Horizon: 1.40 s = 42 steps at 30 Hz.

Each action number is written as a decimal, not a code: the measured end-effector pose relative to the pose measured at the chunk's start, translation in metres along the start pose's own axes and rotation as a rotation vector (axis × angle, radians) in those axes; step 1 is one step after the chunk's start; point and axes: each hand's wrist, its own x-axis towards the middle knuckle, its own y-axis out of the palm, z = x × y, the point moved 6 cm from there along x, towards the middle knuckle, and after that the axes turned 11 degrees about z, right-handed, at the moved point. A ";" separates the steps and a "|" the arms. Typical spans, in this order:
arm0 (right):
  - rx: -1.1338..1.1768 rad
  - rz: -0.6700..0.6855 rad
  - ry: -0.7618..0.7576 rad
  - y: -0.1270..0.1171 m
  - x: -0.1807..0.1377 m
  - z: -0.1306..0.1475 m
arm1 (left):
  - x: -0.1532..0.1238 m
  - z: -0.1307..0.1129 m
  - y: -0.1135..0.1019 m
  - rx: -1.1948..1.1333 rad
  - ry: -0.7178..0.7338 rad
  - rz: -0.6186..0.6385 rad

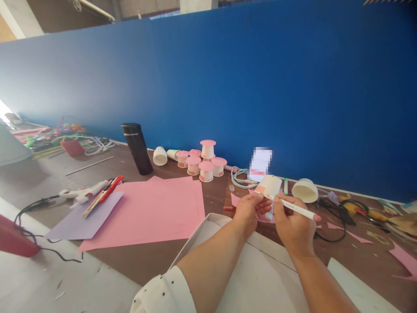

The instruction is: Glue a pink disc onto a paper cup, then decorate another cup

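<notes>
My left hand (250,213) is closed on a white paper cup (271,185) that lies tilted, with a peach-coloured patch on its side. In my right hand (296,224) is a white marker pen (299,208) with a pink end; its tip points left toward the cup, and I cannot tell if it touches. Both hands are above the near edge of the brown table. Beyond them to the left stand several small cups with pink paper tops (206,170), one stacked above the others. Pink paper scraps (235,200) lie beside my left hand.
Pink paper sheets (156,213) and a lilac sheet (84,217) lie left, under a red utility knife (106,193) and a white glue gun (84,192). A black flask (137,150) stands behind them. An open white box (247,278) is below my arms. Right: a white bowl (305,190) and cables (335,221).
</notes>
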 end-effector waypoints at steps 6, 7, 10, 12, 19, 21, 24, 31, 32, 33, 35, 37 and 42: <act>0.016 0.011 0.016 0.000 0.000 0.000 | 0.001 0.001 -0.001 -0.008 0.009 0.008; 0.018 0.016 0.018 0.000 0.000 0.000 | 0.001 0.001 -0.001 -0.009 0.012 0.009; 0.008 0.021 0.017 0.000 0.000 0.000 | 0.000 0.000 0.000 -0.005 0.014 0.007; 0.003 0.018 0.016 0.000 0.000 0.000 | 0.000 0.000 -0.001 -0.002 0.010 0.004; 0.002 0.005 0.025 0.000 0.000 0.000 | 0.001 0.001 -0.001 -0.023 0.006 0.010; 0.006 0.004 0.025 -0.001 0.000 0.000 | 0.001 0.001 -0.001 -0.022 0.004 0.005; 0.012 -0.002 0.018 -0.001 0.000 0.002 | 0.001 0.001 -0.001 -0.020 0.000 -0.002; 0.002 -0.016 0.016 -0.002 0.000 0.003 | 0.000 0.001 -0.001 0.003 -0.011 -0.009; 0.000 -0.018 0.014 -0.002 0.000 0.003 | 0.000 0.001 -0.001 0.005 -0.013 -0.012; -0.002 -0.020 0.011 -0.002 0.000 0.003 | 0.000 0.001 -0.001 0.006 -0.015 -0.015; -0.004 -0.017 0.008 -0.002 0.000 0.003 | 0.000 0.001 -0.002 0.005 -0.018 -0.022; -0.005 -0.015 0.008 -0.002 0.000 0.002 | 0.000 0.001 -0.002 -0.001 -0.015 -0.023; 0.001 -0.012 0.004 -0.001 0.000 0.000 | 0.000 0.000 -0.002 -0.007 -0.004 -0.022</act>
